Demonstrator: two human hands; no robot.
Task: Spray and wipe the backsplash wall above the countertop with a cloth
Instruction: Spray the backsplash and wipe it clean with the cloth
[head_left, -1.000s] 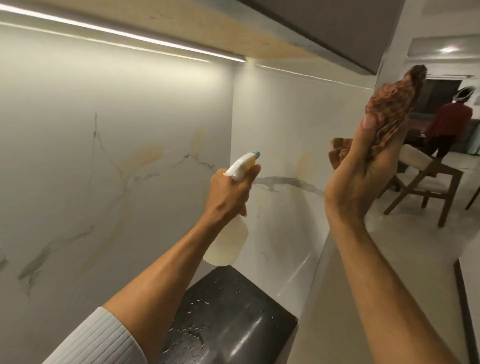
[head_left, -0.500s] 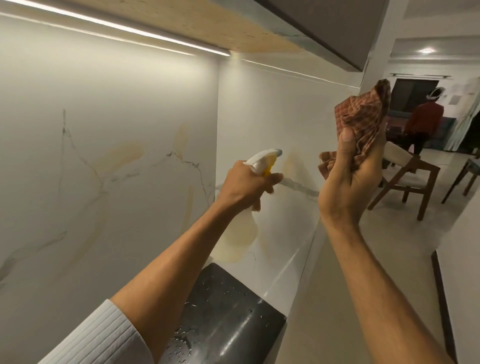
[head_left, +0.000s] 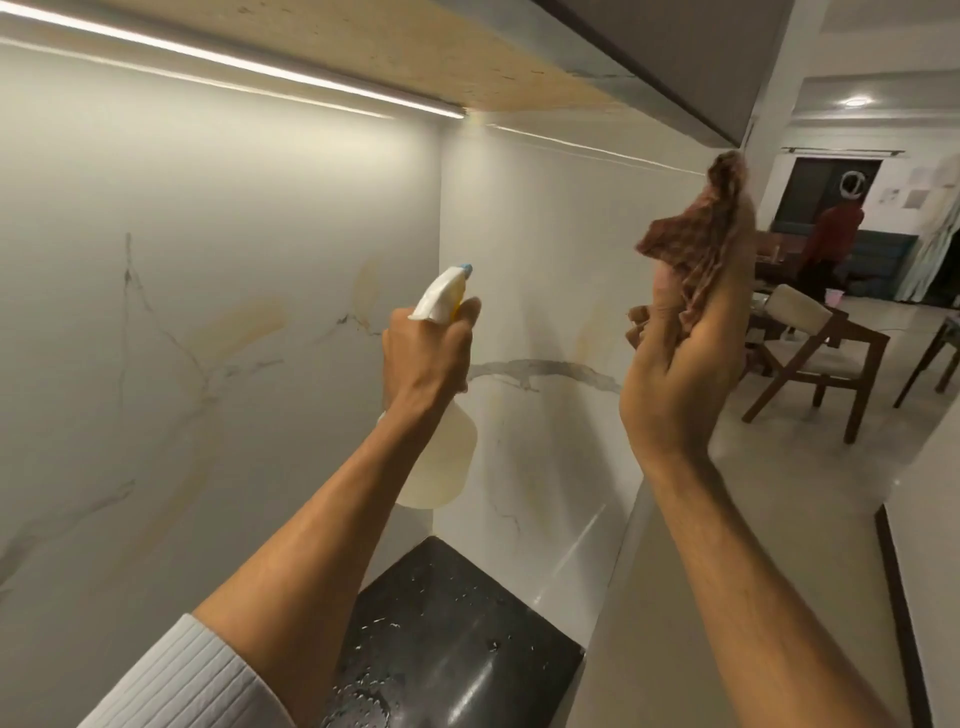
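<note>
The white marbled backsplash wall (head_left: 234, 291) runs along the left and turns a corner into a second panel (head_left: 550, 291). My left hand (head_left: 428, 358) grips a pale spray bottle (head_left: 441, 467) with a white head and blue nozzle, pointed at the corner panel. My right hand (head_left: 680, 374) is raised to the right of it, closed around a crumpled red-brown checked cloth (head_left: 696, 234), held off the wall. Below lies the black countertop (head_left: 457, 623), speckled with water drops.
An upper cabinet (head_left: 649, 57) with a light strip (head_left: 234, 57) hangs overhead. The counter ends at the right panel's edge. Beyond it stand wooden chairs (head_left: 815, 358), a table and a person in red (head_left: 831, 239) in the far room.
The spray bottle has risen slightly and its nozzle has turned more upright towards the corner panel. The right hand with the cloth has stayed raised, the cloth flopping differently. The view shifted a little.
</note>
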